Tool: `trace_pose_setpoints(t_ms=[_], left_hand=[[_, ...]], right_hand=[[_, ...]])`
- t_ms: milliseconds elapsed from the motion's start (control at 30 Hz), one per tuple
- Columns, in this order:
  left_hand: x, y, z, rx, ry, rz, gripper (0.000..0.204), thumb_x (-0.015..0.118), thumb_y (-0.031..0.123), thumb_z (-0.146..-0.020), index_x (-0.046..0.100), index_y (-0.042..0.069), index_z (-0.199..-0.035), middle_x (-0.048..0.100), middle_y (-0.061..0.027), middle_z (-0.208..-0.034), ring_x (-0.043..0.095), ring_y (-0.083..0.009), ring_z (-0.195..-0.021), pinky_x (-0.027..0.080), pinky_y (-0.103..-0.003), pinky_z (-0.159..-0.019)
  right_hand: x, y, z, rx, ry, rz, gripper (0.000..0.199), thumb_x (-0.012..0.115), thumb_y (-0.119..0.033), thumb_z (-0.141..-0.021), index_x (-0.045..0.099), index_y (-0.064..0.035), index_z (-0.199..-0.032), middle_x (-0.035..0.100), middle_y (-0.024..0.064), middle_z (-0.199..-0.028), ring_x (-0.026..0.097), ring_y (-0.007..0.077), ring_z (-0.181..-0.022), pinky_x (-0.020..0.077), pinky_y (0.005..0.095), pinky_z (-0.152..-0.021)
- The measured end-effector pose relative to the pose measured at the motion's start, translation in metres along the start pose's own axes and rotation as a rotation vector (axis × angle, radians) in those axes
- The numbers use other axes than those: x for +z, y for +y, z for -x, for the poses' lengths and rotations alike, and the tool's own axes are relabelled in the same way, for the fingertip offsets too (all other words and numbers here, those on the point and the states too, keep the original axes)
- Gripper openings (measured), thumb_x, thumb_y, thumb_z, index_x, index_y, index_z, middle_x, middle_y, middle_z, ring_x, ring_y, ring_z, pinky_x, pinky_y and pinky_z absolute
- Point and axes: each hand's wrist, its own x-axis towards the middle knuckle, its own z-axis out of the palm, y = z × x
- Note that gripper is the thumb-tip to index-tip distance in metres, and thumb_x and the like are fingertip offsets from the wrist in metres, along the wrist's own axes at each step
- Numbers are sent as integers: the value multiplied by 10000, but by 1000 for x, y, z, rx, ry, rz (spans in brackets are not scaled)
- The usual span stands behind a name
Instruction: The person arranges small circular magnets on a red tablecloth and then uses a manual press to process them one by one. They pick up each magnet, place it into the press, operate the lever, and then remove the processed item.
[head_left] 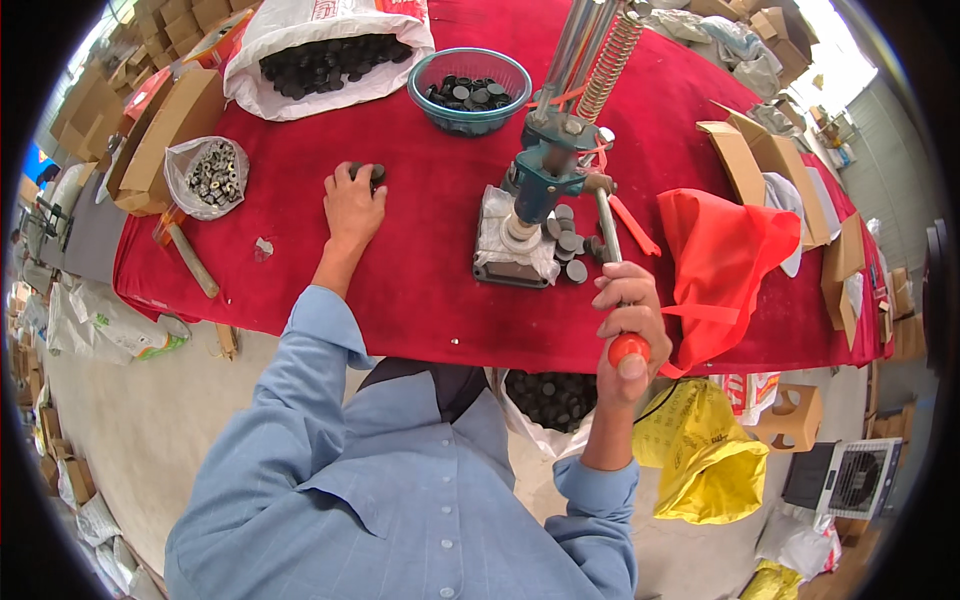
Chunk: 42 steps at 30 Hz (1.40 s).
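**Right hand on the press lever, left hand over dark caps**

Gripping the red knob (pixel 629 349) at the end of the press lever (pixel 608 232), the right hand (pixel 625 312) is sitting closest to the camera, at the near edge of the red table (pixel 420 250). Its fingers are wrapping fully around the lever just above the knob, thumb pressing on the knob's side. The lever is running up and away to the hand press (pixel 548 170), which is standing on a grey base (pixel 505 250) in the middle of the table. Loose dark round caps (pixel 570 245) are lying just beside the base, between the press and the right hand.

Well apart to the left, the left hand (pixel 353 203) is resting palm down with fingers curling over a few dark caps (pixel 377 172) at its fingertips; whether it is actually clasping them cannot be told. Beyond it, a blue bowl (pixel 469 88) and a white sack (pixel 320 50) are both holding more dark caps, and a clear bag of small metal parts (pixel 208 172) is lying near the left edge.
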Motion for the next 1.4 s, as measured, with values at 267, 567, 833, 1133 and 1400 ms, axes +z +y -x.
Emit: trace_pose_setpoints(t_ms=[267,567,833,1133,1400], left_hand=[[11,-12,22,13,-20,248,366,779,140,-922,774,83,-1283,639,-176,-1313,621,-392,-1191,531,-475,-1014],[-27,66,43,44,-120,642,434,880,181,-830,769,37,-1224,759,-153,-1068,741,-300,-891,595,-420,-816],[-24,120,53,223,-221,757,642,937,167,-784,674,38,-1356,783,-137,-1065,739,-262,-843,607,-379,-784],[-15,138,49,230,-243,858,633,918,146,-786,661,26,-1353,769,-174,-1121,737,-362,-1044,585,-452,-905],[2,151,51,283,-143,845,668,935,213,-781,670,44,-1371,771,-156,-1135,699,-337,-1088,570,-443,-955]], right_hand=[[13,10,28,29,122,-81,638,557,-671,-1007,561,-56,-836,626,161,-1000,561,393,-1272,543,522,-977],[9,14,23,-11,74,-81,644,574,-677,-1000,558,-50,-853,628,190,-1075,555,393,-1276,536,522,-983],[8,-15,-12,65,72,-11,602,540,-587,-1012,583,-24,-806,673,166,-996,630,365,-1215,449,516,-1086],[3,-32,-114,295,94,-225,517,453,-392,-1071,561,35,-799,585,139,-828,643,294,-884,552,415,-807],[-2,-16,-78,100,1,-210,561,520,-498,-1033,559,5,-787,580,150,-822,639,335,-908,541,456,-860]])
